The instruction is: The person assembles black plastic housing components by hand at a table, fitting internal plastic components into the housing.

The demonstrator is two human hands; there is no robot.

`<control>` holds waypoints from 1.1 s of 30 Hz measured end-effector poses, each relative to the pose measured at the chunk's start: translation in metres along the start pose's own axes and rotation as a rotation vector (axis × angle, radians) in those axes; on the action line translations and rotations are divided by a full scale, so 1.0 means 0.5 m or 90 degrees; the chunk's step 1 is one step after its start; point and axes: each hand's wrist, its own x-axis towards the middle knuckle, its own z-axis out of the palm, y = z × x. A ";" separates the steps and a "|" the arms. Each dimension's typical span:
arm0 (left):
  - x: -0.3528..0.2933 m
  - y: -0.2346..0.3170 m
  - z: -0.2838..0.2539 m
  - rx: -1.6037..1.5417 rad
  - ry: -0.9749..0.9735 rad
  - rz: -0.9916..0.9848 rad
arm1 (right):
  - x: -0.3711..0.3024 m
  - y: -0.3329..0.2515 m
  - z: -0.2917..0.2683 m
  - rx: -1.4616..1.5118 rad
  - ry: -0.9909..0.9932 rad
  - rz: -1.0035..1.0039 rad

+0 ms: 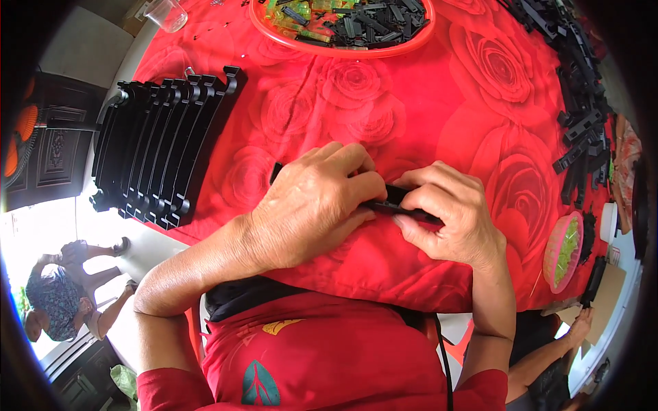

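Both my hands meet over a long black plastic strip [396, 201] lying on the red rose-patterned tablecloth [439, 123], near the table's front edge. My left hand [315, 202] covers the strip's left part, fingers curled over it. My right hand [449, 212] pinches the strip's right part between thumb and fingers. Most of the strip is hidden under the hands; one end shows at the left by my left knuckles.
A row of finished black curved strips [161, 154] lies stacked at the left. A red tray [346, 27] of black and green small parts stands at the back. Loose black parts [582, 116] pile along the right edge, by a pink bowl [563, 250]. Other people are nearby.
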 end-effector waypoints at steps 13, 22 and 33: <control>-0.025 -0.016 0.034 0.084 0.084 0.079 | 0.003 0.011 0.031 -0.067 0.042 -0.087; -0.036 -0.010 0.050 0.082 0.103 0.067 | 0.002 0.005 0.032 -0.072 -0.004 -0.057; -0.019 -0.001 0.027 0.080 0.040 0.109 | 0.000 0.001 0.033 -0.111 0.004 -0.045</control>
